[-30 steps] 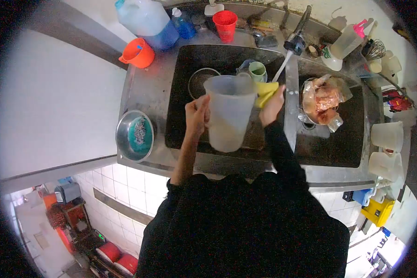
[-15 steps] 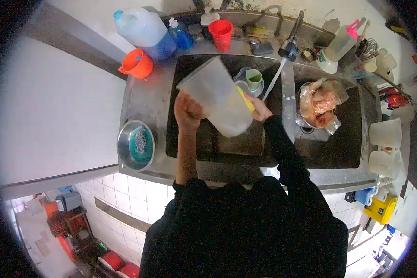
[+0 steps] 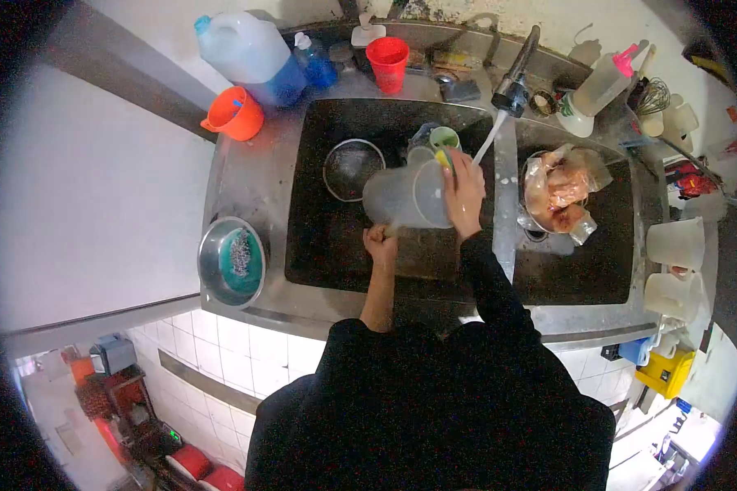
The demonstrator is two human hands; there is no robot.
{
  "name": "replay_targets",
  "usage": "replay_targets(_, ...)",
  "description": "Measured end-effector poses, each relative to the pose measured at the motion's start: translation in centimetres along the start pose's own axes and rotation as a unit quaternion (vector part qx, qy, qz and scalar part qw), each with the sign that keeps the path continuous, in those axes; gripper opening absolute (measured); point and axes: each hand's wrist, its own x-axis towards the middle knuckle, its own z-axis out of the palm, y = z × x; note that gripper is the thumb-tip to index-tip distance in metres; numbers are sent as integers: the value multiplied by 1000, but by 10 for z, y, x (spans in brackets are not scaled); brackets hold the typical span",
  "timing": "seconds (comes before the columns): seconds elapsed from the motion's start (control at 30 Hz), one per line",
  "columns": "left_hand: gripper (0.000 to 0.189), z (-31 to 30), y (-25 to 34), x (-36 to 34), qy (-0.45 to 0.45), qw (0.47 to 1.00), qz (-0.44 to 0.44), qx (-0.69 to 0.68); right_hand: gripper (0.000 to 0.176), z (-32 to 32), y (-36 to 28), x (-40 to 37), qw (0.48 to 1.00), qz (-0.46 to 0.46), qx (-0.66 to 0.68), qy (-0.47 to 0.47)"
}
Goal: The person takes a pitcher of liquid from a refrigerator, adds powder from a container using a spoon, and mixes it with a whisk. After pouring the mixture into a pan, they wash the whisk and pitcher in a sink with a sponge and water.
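A translucent plastic pitcher (image 3: 397, 198) lies tilted on its side over the left sink basin (image 3: 319, 262). My left hand (image 3: 380, 244) is closed at its lower side, seemingly on the handle, which the fingers hide. At its right end, my right hand (image 3: 465, 198) presses a yellow sponge (image 3: 443, 159) to the plastic. Just behind stands a pale green cup (image 3: 444, 137) among other dishes, and a round metal-rimmed vessel (image 3: 354, 170) sits in the basin to the left. Water runs from the faucet (image 3: 512, 94) beside my right hand.
In the right basin is a bowl of plastic-wrapped food (image 3: 567, 184). A steel bowl (image 3: 234, 262) with teal liquid and a scourer rests on the left ledge. Behind are an orange mug (image 3: 236, 114), a red cup (image 3: 387, 65) and a large blue-liquid jug (image 3: 250, 57).
The pitcher has swung from upright-tilted to nearly sideways, lower and further right. My left hand moved right and down with it; the sponge hand shifted to its right end. The round vessel came into view.
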Motion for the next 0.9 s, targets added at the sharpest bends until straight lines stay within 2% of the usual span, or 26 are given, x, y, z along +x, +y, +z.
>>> replay_targets(0.07,44,5,-19,-3,-18,998,51,-15,28,3,9,6,998,-39,-17,41)
replay_targets(0.1,44,12,-22,-5,-18,998,51,-18,27,3,13,2,999,20,-35,30)
replay_targets(0.13,44,22,-23,-5,-80,989,80,92,27,4,17,0,999,17,-35,30)
replay_targets(0.17,44,31,-25,-7,-141,963,109,201,26,7,21,-5,987,156,18,16)
replay_targets(0.2,44,43,-33,-15,-144,963,111,199,25,10,25,-11,954,292,71,1)
replay_targets(0.23,43,56,-40,-23,-212,933,93,277,26,9,29,-20,938,294,182,-10)
replay_targets(0.27,42,69,-51,-34,-275,891,76,353,26,16,36,-33,939,290,185,-15)
replay_targets(0.3,41,76,-69,-47,-276,872,102,391,30,25,43,-47,848,346,401,-7)
replay_targets(0.33,41,75,-75,-51,-276,872,105,391,35,30,46,-55,708,386,591,2)
replay_targets(0.37,39,72,-80,-53,-281,844,125,439,45,28,44,-54,630,424,650,-15)
replay_targets(0.4,38,69,-86,-52,-289,813,142,485,45,21,33,-45,631,421,652,-14)
replay_targets(0.43,38,61,-91,-51,-290,812,141,486,48,12,22,-39,653,419,630,-21)
replay_targets(0.47,31,49,-95,-52,-334,742,165,558,51,7,14,-38,675,420,606,-29)
replay_targets(0.5,24,37,-100,-52,-376,661,186,623,51,10,17,-42,676,418,606,-29)
replay_targets(0.53,18,26,-107,-50,-415,572,205,677,52,18,25,-45,742,465,482,-7)
replay_targets(0.57,18,18,-124,-57,-386,573,213,691,54,26,35,-51,792,502,347,14)
replay_targets(0.6,19,12,-137,-66,-354,573,222,705,54,32,55,-60,795,499,345,12)
replay_targets(0.63,19,11,-133,-64,-357,574,226,702,55,39,81,-67,853,464,236,-3)
replay_targets(0.67,19,13,-129,-60,-396,513,194,737,57,36,83,-62,898,421,125,-15)
replay_targets(0.7,20,14,-125,-58,-430,447,160,767,57,33,82,-64,916,401,17,16)
replay_targets(0.73,20,11,-120,-59,-431,449,161,766,57,26,84,-66,917,399,16,16)
replay_targets(0.8,20,18,-124,-70,-344,552,56,757,35,4,68,-58,919,393,13,31)
replay_targets(0.83,17,25,-129,-72,-489,373,122,779,27,2,59,-56,850,452,229,141)
replay_targets(0.87,16,31,-136,-73,-605,172,181,756,27,-1,56,-49,817,459,311,158)
replay_targets(0.9,15,28,-137,-70,-637,148,182,734,27,-6,51,-44,797,448,378,148)
